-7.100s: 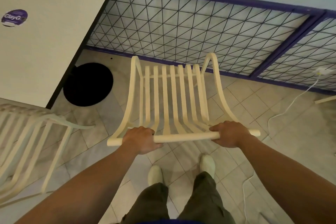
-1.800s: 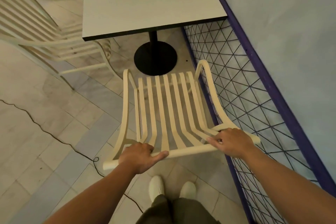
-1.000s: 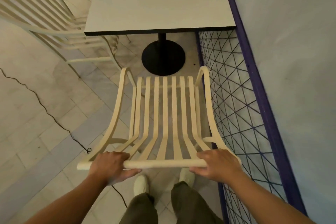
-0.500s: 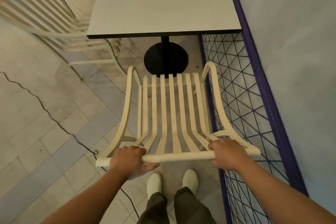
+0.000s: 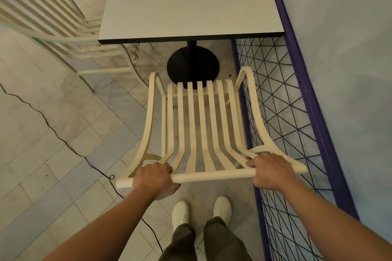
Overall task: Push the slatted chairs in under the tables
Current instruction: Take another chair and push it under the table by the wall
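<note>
Standing behind the slatted chair, squarely facing the table. Left hand wrapped tight round the top rail near its left end, fingers curled over, thumb tucked beneath. Right hand clasping the same rail near the right end, fingers draped over the front. A wide, even hold, probably for steering both sides at once and stopping any swing.

Chair on the tiled floor, short of the table's near edge and not yet under the top. From above, front lip of the seat overlapping the near side of the black pedestal base. Lined up roughly with the middle of that near edge, presumably to straddle the pedestal rather than knock a leg against it. Legs hidden beneath the seat: planted or lifted, impossible to tell.

Right armrest close against the wire mesh railing running on from the table's right edge. Little room for drift that way, hence, most likely, the straight approach. Second slatted chair at the table's left edge, partly tucked under. Dark cable snaking over the floor on the left and passing close beneath the rail's left end, so worth watching for a snag. Pale shoes planted just behind the rail, between the two hands.

Judged stage: the straight shove forward — nearly the whole seat left to slide beneath the top.
</note>
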